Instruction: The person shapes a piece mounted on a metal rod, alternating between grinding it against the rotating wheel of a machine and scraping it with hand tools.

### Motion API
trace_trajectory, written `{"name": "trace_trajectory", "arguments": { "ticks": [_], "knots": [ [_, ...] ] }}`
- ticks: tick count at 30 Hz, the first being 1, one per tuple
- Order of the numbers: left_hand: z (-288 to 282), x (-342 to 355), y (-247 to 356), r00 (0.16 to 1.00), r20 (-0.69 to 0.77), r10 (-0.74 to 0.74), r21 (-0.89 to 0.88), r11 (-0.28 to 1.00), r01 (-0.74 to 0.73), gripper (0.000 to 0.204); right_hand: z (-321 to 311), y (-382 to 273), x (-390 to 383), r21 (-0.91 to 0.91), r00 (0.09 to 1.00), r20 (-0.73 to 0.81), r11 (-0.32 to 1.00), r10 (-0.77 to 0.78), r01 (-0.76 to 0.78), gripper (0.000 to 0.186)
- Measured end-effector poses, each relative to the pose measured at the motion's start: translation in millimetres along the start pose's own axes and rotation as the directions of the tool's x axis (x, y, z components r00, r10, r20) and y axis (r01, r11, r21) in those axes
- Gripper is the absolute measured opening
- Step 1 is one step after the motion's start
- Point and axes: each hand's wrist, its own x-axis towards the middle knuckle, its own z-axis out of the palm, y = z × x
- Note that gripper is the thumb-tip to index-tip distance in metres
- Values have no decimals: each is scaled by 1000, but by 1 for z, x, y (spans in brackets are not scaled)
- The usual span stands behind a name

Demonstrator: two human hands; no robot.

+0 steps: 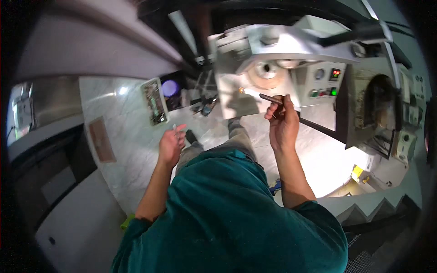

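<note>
My right hand (284, 123) is raised at the front edge of a white machine table (233, 103), its fingers closed round a slim dark rod-like tool (271, 98). The tool points left over the table. Beyond its tip is a pale blurred streak ending in a small gold-coloured spot (241, 90); I cannot make out whether the two are joined. My left hand (171, 144) hovers lower down at the left, over the floor. Its fingers are loosely curled, with the index finger stretched out. A tiny pale spot shows at the fingertips, too small to name.
A round disc with a metal hub (266, 69) sits on the machine table beneath a grey arm (300, 43). To its right is a control panel (322, 82) with lit displays and buttons. A tray of small parts (155, 102) and a purple round object (170, 88) stand at the left.
</note>
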Motion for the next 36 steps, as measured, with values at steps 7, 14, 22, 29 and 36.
{"name": "trace_trajectory", "arguments": {
  "ticks": [7, 14, 22, 29, 36],
  "knots": [
    [-83, 46, -8, 991, -119, 61, 297, 955, -23, 33, 39, 217, -63, -287, 977, 144, 951, 157, -110, 30],
    [-140, 176, -8, 980, -190, 55, 141, 990, -28, 33, 73, 420, 13, -759, 866, 457, 419, -202, 498, 43],
    [-150, 277, 24, 920, -226, 321, 564, 813, -145, 54, 99, 481, 120, -808, 800, 589, -55, -116, 587, 38],
    [-102, 269, 36, 695, 4, 719, 859, 353, -370, 82, 82, 457, 122, -844, 840, 528, 32, -123, 535, 40],
    [176, 154, 125, 61, 735, 675, 147, -71, -987, 89, 11, 310, -31, -821, 919, 359, 415, -160, 393, 28]
  ]
}}
